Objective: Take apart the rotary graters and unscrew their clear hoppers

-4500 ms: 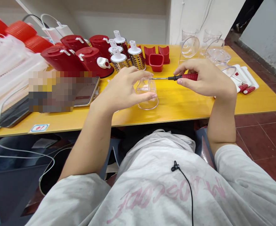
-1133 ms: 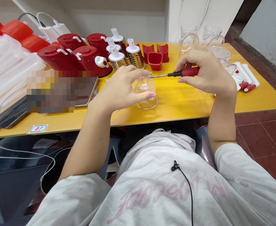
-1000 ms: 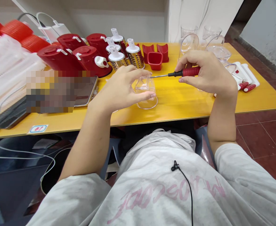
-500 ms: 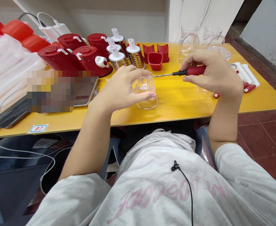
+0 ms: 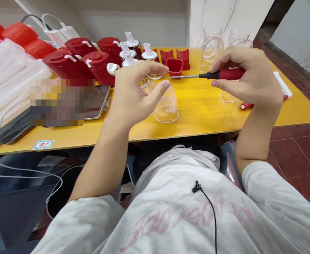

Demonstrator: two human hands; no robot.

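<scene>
My right hand (image 5: 250,77) is closed around the red and black handle of a screwdriver (image 5: 231,74). The metal shaft points left, nearly level above the table. Close to its tip is my left hand (image 5: 136,91), open, with thumb and fingers apart in a curve. Below and behind the left thumb stands a clear plastic housing (image 5: 172,102) with a round rim; the hand partly covers it. I cannot tell whether the left fingers on the far side touch it.
Grater drums (image 5: 148,54) with white stems and red grater bodies (image 5: 99,65) stand behind my left hand. Red hoppers (image 5: 174,67) are further back. Clear parts (image 5: 211,49) and white parts with red ends (image 5: 283,83) lie right. A tablet (image 5: 98,102) is at left on the yellow table (image 5: 202,116).
The screwdriver has moved right and up with my right hand, away from the clear housing. My left hand has lifted and its thumb has come off the housing's front.
</scene>
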